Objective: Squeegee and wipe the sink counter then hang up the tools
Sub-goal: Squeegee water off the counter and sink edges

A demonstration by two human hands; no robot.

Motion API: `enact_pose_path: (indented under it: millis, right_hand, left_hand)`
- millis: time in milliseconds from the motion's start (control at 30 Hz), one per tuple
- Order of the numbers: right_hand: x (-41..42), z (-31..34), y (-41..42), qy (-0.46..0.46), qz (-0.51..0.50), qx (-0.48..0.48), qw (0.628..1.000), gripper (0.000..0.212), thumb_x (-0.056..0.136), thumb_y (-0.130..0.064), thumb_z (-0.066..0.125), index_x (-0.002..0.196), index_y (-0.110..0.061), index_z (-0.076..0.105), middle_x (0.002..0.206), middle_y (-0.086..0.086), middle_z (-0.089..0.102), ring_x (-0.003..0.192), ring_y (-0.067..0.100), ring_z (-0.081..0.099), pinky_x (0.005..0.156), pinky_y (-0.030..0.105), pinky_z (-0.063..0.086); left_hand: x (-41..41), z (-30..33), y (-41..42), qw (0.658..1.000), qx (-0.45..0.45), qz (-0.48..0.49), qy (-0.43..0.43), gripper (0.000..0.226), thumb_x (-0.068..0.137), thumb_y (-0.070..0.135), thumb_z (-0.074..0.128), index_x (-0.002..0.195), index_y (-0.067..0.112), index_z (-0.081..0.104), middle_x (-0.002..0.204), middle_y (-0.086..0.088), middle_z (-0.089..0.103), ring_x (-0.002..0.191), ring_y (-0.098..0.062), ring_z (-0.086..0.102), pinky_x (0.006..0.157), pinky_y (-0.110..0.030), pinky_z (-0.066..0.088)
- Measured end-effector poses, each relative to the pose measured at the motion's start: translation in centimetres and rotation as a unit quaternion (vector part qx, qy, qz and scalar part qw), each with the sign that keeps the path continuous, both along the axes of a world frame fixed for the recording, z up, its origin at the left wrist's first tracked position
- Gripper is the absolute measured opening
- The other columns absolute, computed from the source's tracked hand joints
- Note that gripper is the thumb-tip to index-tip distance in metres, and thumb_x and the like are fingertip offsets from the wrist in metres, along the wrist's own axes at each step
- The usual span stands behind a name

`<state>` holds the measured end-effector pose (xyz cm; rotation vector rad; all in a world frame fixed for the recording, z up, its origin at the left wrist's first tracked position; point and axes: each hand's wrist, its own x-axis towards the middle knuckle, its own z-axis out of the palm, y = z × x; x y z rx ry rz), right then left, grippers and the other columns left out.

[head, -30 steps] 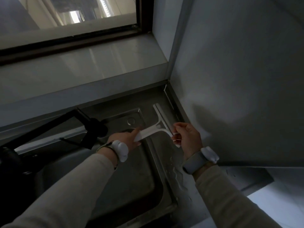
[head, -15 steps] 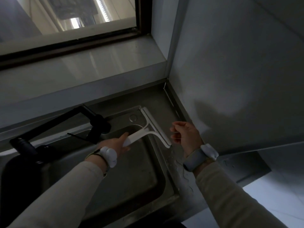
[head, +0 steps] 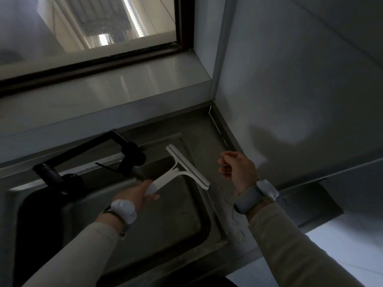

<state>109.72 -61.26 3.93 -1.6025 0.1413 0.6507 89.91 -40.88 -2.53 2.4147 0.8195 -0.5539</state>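
Note:
A white squeegee (head: 186,165) is held over the right edge of the steel sink basin (head: 165,220). My left hand (head: 137,195) grips its handle, and the blade lies along the basin's rim. The narrow steel counter strip (head: 209,141) runs to the right of the basin, with water drops (head: 234,216) on its near part. My right hand (head: 238,168) hovers above this strip, a little right of the blade, with loosely curled fingers that hold nothing.
A black faucet (head: 93,156) stands at the back left of the basin. A grey wall (head: 300,90) closes the counter on the right. Behind the sink is a ledge (head: 103,96) under a window (head: 93,27). White floor (head: 342,245) shows at the lower right.
My left hand has drawn the squeegee leftward from the counter strip to the basin's rim. My right hand let go of the blade's end and lifted away.

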Motion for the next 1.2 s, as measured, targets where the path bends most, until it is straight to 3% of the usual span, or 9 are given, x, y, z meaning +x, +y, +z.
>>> enact_pose_path:
  millis: [167,300,500,633,800,1067,1200]
  right_hand:
    - [0.0,0.5,-0.4,-0.004,-0.002,0.009,1.000,0.015,0.095,-0.009,0.049,0.091,-0.012,0.063,0.075,0.001,0.065,0.045,0.003,0.057,0.053,0.024,0.049]
    - [1.0,0.9,-1.2,-0.013,-0.020,0.016,1.000,0.018,0.094,-0.008,0.049,0.086,-0.017,0.063,0.075,0.002,0.065,0.046,0.004,0.057,0.051,0.023,0.049]
    - [2.0,1.0,-3.5,-0.020,-0.043,0.005,0.999,0.021,0.094,-0.009,0.048,0.084,-0.019,0.063,0.075,0.001,0.065,0.048,0.005,0.056,0.046,0.020,0.047]
    - [2.1,1.0,-4.4,-0.008,-0.038,0.000,0.999,0.020,0.094,-0.010,0.047,0.085,-0.019,0.063,0.074,0.001,0.065,0.055,0.010,0.056,0.052,0.022,0.046]
    - [1.7,0.9,-4.9,-0.012,-0.027,-0.017,0.999,0.019,0.095,-0.012,0.049,0.086,-0.019,0.064,0.075,0.002,0.066,0.060,0.012,0.056,0.052,0.023,0.047]
    - [0.8,1.1,-5.8,-0.026,-0.017,-0.038,0.999,0.018,0.095,-0.011,0.050,0.086,-0.016,0.064,0.072,0.002,0.066,0.057,0.010,0.059,0.049,0.018,0.048]
    - [1.1,1.5,-6.2,-0.024,-0.034,-0.034,0.999,0.014,0.095,-0.012,0.050,0.087,-0.016,0.061,0.073,0.004,0.064,0.059,0.013,0.055,0.055,0.023,0.048]
  left_hand:
    - [0.1,1.2,-2.1,0.997,0.049,-0.033,-0.046,0.043,0.092,0.055,0.042,0.128,0.033,0.041,0.115,0.002,0.062,0.098,-0.018,0.063,0.080,-0.028,0.049]
    - [1.9,1.5,-4.0,0.990,0.082,-0.066,-0.094,0.042,0.091,0.057,0.042,0.125,0.033,0.043,0.106,0.004,0.065,0.090,-0.019,0.064,0.069,-0.026,0.043]
    - [5.3,1.1,-7.5,0.983,0.098,-0.132,-0.081,0.051,0.090,0.058,0.043,0.132,0.029,0.042,0.113,0.000,0.064,0.099,-0.024,0.064,0.078,-0.031,0.048]
    - [6.5,1.0,-9.3,0.981,0.092,-0.157,-0.072,0.050,0.091,0.057,0.043,0.131,0.028,0.041,0.114,-0.002,0.063,0.100,-0.025,0.063,0.080,-0.032,0.050]
    - [7.6,0.2,-10.1,0.979,0.091,-0.180,-0.037,0.057,0.091,0.057,0.041,0.141,0.031,0.030,0.118,-0.002,0.061,0.101,-0.025,0.063,0.086,-0.035,0.053]
    - [9.1,0.0,-11.0,0.975,0.088,-0.203,-0.023,0.059,0.094,0.055,0.037,0.146,0.031,0.021,0.121,-0.004,0.058,0.104,-0.026,0.062,0.081,-0.033,0.049]
    - [9.8,-0.3,-11.2,0.980,0.065,-0.190,0.005,0.059,0.094,0.055,0.037,0.146,0.032,0.020,0.123,-0.005,0.058,0.107,-0.028,0.060,0.082,-0.032,0.046]
